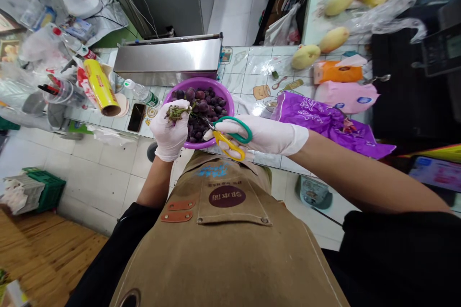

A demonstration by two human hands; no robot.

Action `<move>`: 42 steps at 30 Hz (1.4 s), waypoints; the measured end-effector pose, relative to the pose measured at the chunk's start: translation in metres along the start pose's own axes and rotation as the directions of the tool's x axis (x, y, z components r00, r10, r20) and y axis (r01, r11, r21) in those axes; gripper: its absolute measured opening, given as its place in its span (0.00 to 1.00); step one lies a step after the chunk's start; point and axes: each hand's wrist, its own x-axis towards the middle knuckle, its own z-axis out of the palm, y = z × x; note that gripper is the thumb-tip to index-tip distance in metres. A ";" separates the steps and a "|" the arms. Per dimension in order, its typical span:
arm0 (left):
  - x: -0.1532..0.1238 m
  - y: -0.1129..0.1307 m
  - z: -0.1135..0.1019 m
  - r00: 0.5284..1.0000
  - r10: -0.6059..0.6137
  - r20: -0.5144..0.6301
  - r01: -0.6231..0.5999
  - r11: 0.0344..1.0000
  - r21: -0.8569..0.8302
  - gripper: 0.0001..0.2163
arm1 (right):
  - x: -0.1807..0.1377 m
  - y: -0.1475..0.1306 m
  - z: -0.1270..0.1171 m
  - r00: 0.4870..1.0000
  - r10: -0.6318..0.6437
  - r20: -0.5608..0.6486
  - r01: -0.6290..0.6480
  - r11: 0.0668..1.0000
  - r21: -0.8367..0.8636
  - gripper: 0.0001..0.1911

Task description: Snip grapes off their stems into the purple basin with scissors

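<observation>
Grapes (pixel 201 105), dark purple and round, are filling a purple bowl (pixel 227 93) that is sitting just beyond and between the two gloved hands. The left hand (pixel 168 127) is closing around a tuft of green stems (pixel 176 113), which is showing at the top of the fist over the bowl's near left side. The right hand (pixel 257 134) is holding a pair of scissors (pixel 219 137) by its green and yellow handles, and the blades are pointing left over the grapes, toward the left hand. How far the blades are standing apart is too small to tell.

On the worktop (pixel 239 71), a clear bottle (pixel 142 92) is lying just beyond the left hand and to its left, and a phone (pixel 136 117) is resting nearer that hand's left side. A yellow roll (pixel 101 87) is lying farther left. Beyond both hands, a long metal box (pixel 167 55) is standing behind the bowl. A crumpled purple bag (pixel 320 120) is spreading out to the right of the right hand, and a pink pack (pixel 345 97) is lying beyond the bag.
</observation>
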 end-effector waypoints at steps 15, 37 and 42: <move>-0.001 -0.037 -0.007 0.970 -0.242 0.014 0.242 0.959 -0.150 0.10 | 0.028 0.029 0.005 0.982 -0.063 -0.180 0.027 0.980 -0.195 0.24; 0.008 -0.002 -0.004 0.882 -0.456 -0.115 0.411 0.867 -0.282 0.23 | 0.042 0.051 0.016 0.986 -0.149 0.071 0.094 0.862 0.498 0.29; 0.002 -0.001 -0.002 0.884 -0.447 -0.140 0.400 0.876 -0.269 0.23 | 0.043 0.053 0.031 0.989 -0.142 0.042 0.089 0.792 0.604 0.29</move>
